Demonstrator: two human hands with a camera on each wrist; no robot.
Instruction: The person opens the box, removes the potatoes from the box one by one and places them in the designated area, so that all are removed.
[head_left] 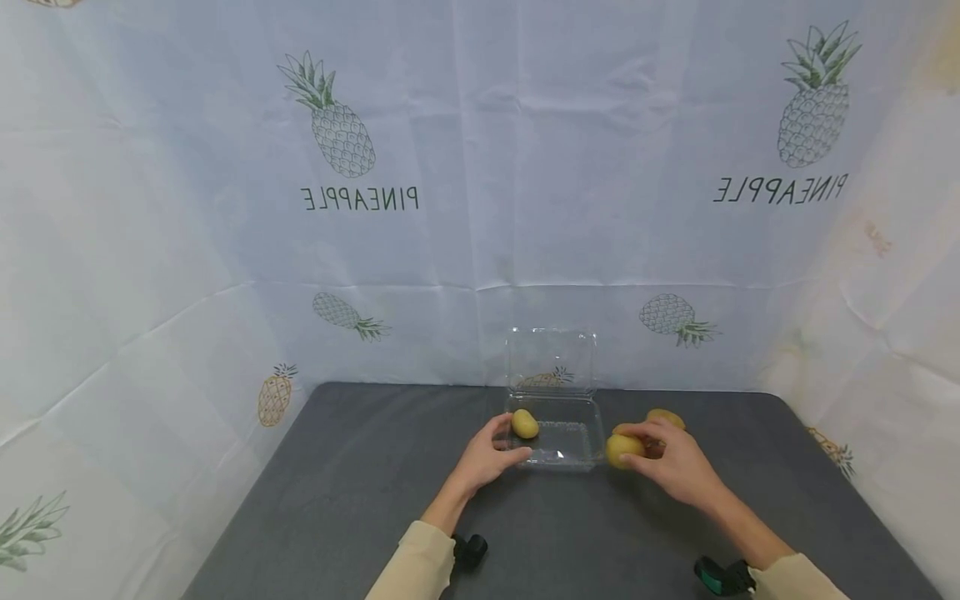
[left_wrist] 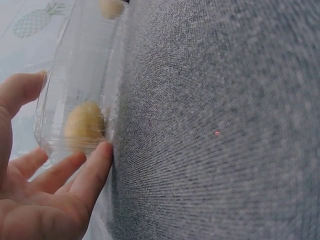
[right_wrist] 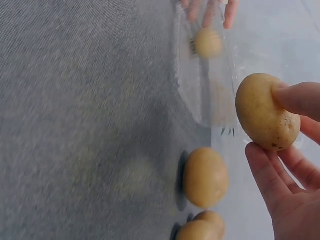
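While bracing the clear plastic hinged box point(head_left: 558, 446) with the left hand point(head_left: 483, 458), fingers nearly straight against its left wall, shows one small yellow potato point(head_left: 524, 423) inside. Seemingly mid-loading: pinches a second oval yellow potato point(head_left: 622, 450) in curled fingers of the right hand point(head_left: 678, 471), just beside the right rim. Probably needs a lift over this rim. Leaves two more yellow potatoes point(right_wrist: 205, 177) on the grey cloth table point(head_left: 360, 483).

Potato point(head_left: 524, 423) in container point(head_left: 577, 454); others right point(head_left: 666, 417).

I'm looking at a staged recording booth: pineapple-print sheets point(head_left: 480, 167) curtain off a grey felt-covered table point(head_left: 360, 500).
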